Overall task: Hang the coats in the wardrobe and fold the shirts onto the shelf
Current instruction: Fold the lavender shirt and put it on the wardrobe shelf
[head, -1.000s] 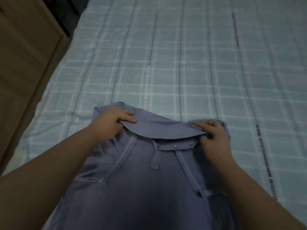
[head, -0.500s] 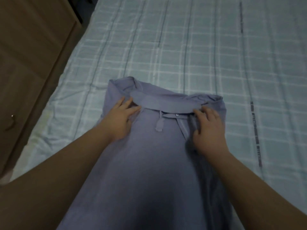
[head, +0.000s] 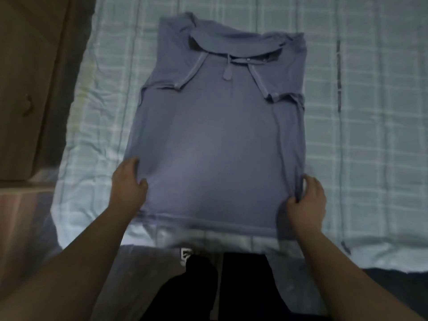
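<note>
A blue-grey collared shirt [head: 215,126] lies flat on the bed, collar at the far end, both sleeves folded in over the body. My left hand [head: 128,184] grips the shirt's left edge near the hem, thumb on top of the cloth. My right hand [head: 305,198] pinches the bunched right edge near the hem. The hem lies close to the bed's near edge.
The bed [head: 370,112] carries a pale blue checked sheet, which spreads far to the right of the shirt. Along the left stands wooden furniture [head: 30,89] with a dark gap beside it. My dark-trousered legs [head: 220,286] stand against the bed's near edge.
Both hands have slid from the collar down the shirt to its lower side edges and taken hold of them. The view has pulled back, so the whole shirt shows.
</note>
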`<state>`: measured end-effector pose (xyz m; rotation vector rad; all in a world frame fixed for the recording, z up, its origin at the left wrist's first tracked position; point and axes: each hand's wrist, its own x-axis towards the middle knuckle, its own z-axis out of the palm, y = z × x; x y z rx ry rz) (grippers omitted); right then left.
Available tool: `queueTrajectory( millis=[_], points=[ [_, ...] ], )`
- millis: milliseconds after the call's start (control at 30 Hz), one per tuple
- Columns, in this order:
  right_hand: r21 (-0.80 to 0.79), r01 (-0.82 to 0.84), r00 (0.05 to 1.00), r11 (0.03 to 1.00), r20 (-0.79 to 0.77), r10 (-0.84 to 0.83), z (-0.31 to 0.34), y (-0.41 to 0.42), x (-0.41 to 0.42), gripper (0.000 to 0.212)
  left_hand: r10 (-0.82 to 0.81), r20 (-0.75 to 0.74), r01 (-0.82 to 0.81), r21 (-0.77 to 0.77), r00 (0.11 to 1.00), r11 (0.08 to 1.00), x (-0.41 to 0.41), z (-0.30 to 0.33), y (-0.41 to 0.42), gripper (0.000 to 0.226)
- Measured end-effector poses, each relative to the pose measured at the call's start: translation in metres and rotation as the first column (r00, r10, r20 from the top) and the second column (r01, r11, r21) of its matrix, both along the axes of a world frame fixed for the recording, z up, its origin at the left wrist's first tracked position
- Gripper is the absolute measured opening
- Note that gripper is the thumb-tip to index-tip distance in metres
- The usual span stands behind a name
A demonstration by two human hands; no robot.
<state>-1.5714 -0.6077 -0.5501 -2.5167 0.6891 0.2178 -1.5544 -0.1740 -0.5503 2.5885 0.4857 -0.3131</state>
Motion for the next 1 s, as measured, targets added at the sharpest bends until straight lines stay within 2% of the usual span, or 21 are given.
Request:
queueTrajectory(
  millis=[67, 100, 167, 200, 267, 300, 367, 467, 600, 700, 767, 900, 1000],
  points=[
    [0.020, 0.142, 0.987, 0.990, -0.076, -0.140, 0.009, -0.001, -0.018, 0.060, 0.202, -0.113, -0.194, 0.079, 0.973, 0.978, -0.019, 0.008, 0.010, 0.067],
    [0.051, 0.194, 0.975, 0.980, -0.117, -0.187, 0.012, -0.001, -0.022, 0.056, 0.298, -0.177, -0.290, 0.072, 0.938, 0.954, -0.025, 0.012, 0.014, 0.071],
    [0.110, 0.260, 0.941, 0.959, -0.252, -0.226, 0.015, -0.002, -0.023, 0.046, 0.395, -0.298, -0.434, -0.076, 0.869, 0.898, -0.032, 0.015, 0.020, 0.072],
    [0.130, 0.262, 0.927, 0.956, -0.310, -0.211, 0.015, -0.003, -0.022, 0.041, 0.374, -0.347, -0.437, -0.124, 0.860, 0.891, -0.034, 0.016, 0.021, 0.061],
    [0.157, 0.247, 0.917, 0.956, -0.355, -0.179, 0.019, -0.002, -0.024, 0.032, 0.256, -0.357, -0.309, -0.100, 0.899, 0.946, -0.036, 0.020, 0.025, 0.026],
    [0.170, 0.258, 0.918, 0.951, -0.350, -0.186, 0.022, -0.001, -0.025, 0.030, 0.209, -0.352, -0.248, -0.070, 0.913, 0.966, -0.038, 0.021, 0.027, 0.021],
    [0.181, 0.280, 0.929, 0.943, -0.297, -0.219, 0.029, -0.003, -0.030, 0.027, 0.172, -0.299, -0.207, -0.090, 0.939, 0.974, -0.044, 0.026, 0.030, 0.020],
    [0.195, 0.288, 0.947, 0.938, -0.203, -0.248, 0.046, -0.007, -0.043, 0.023, 0.258, -0.204, -0.305, -0.243, 0.944, 0.921, -0.062, 0.040, 0.040, 0.024],
    [0.206, 0.348, 0.936, 0.915, -0.126, -0.327, 0.075, -0.008, -0.064, 0.022, 0.286, -0.247, -0.364, -0.375, 0.926, 0.852, -0.087, 0.069, 0.049, 0.031],
    [0.282, 0.396, 0.918, 0.874, -0.143, -0.370, 0.096, -0.013, -0.080, 0.026, 0.218, -0.309, -0.328, -0.366, 0.925, 0.871, -0.104, 0.089, 0.060, 0.030],
    [0.270, 0.403, 0.913, 0.874, -0.180, -0.366, 0.109, -0.018, -0.091, 0.029, 0.214, -0.338, -0.340, -0.378, 0.917, 0.861, -0.113, 0.102, 0.065, 0.029],
    [0.327, 0.466, 0.884, 0.822, -0.221, -0.413, 0.132, -0.021, -0.095, 0.028, 0.326, -0.350, -0.469, -0.500, 0.878, 0.728, -0.121, 0.123, 0.067, 0.023],
    [0.490, 0.482, 0.874, 0.726, -0.204, -0.442, 0.153, -0.016, -0.071, 0.007, 0.410, -0.342, -0.525, -0.674, 0.846, 0.520, -0.101, 0.137, 0.072, 0.021]
  ],
)
